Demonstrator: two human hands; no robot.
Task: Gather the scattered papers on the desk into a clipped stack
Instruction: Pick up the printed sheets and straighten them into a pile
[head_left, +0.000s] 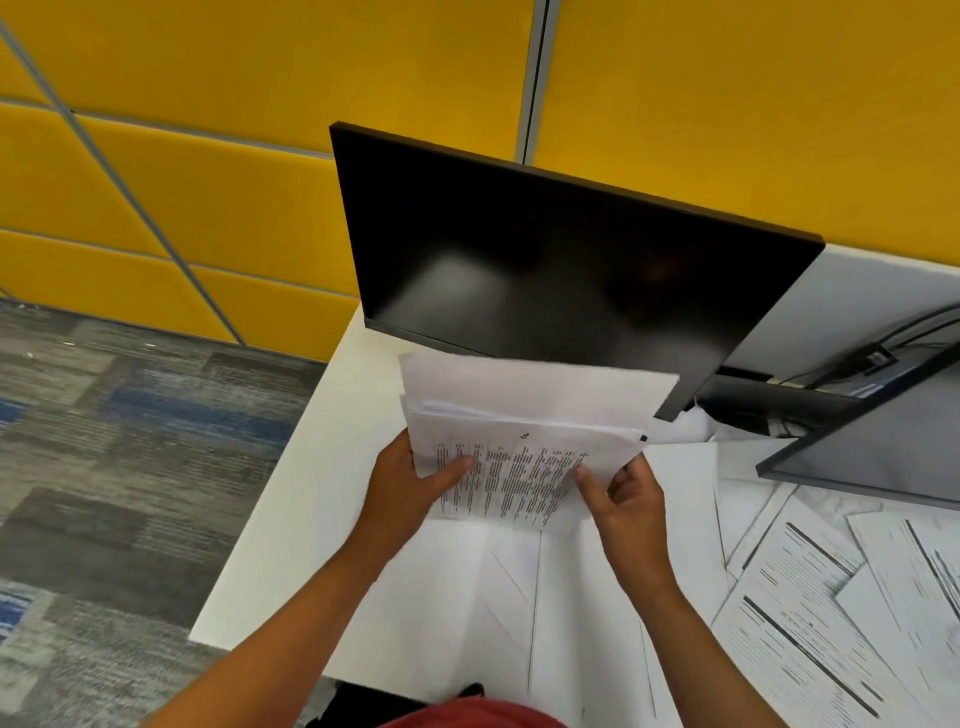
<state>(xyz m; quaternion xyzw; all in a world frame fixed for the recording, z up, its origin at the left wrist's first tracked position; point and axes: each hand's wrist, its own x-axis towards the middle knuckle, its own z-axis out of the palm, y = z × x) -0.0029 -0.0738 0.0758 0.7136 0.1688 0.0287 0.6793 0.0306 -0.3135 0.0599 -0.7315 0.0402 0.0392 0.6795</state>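
- Fingers (460, 464) of our left hand (410, 493) pinch the left edge of the paper stack (524, 441), thumb lying on the printed top sheet.
- Our right hand (631, 506) grips the stack's lower right corner, thumb on top and fingers curled behind.
- We see the stack raised above the white bench (291, 519), in front of the dark monitor (545, 270), its long axis running left to right, printed lines running up and down, its far edge tilted up.
- Loose papers (810, 597) lie scattered across the bench to our right.
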